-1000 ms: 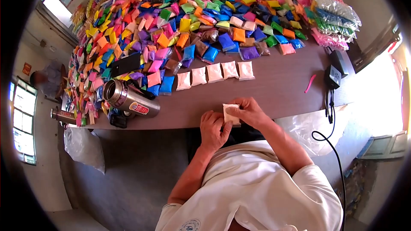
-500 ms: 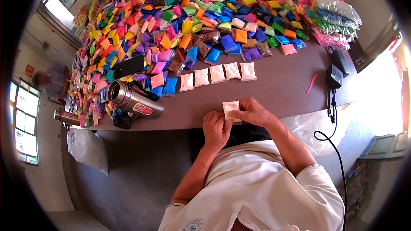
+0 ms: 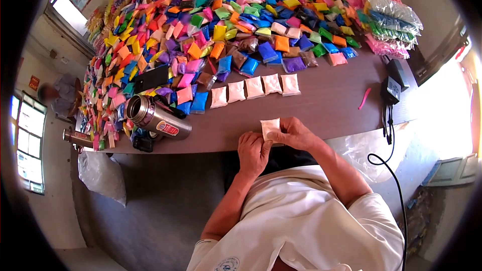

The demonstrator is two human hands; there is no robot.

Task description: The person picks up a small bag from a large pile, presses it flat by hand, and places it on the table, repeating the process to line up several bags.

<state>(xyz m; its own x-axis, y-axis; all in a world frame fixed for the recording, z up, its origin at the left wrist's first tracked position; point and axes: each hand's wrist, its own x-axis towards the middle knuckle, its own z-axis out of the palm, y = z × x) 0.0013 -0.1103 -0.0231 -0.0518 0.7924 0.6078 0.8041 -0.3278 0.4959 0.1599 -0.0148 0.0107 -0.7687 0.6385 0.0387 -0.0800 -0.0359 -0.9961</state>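
Observation:
Near the table's front edge, my right hand point(image 3: 297, 133) pinches a pale pink packet point(image 3: 270, 128) between thumb and fingers. My left hand point(image 3: 253, 151) is at the packet's lower left, its fingers curled and its thumb at the packet's bottom edge; whether it grips the packet is hard to tell. Beyond my hands, several similar pale packets point(image 3: 254, 87) lie side by side in a row on the brown table point(image 3: 321, 105). Behind that row spreads a large heap of small colored packets point(image 3: 216, 32).
An open steel flask point(image 3: 159, 120) lies at the left, below a black phone point(image 3: 151, 78). At the right are a pink strip point(image 3: 364, 99), black adapters point(image 3: 391, 90) with a cable, and stacked clear bags point(image 3: 394, 17). Another person point(image 3: 63, 93) is at the far left.
My right hand has shifted very slightly around the packet. The packet stays in nearly the same place, and the row on the table is unchanged.

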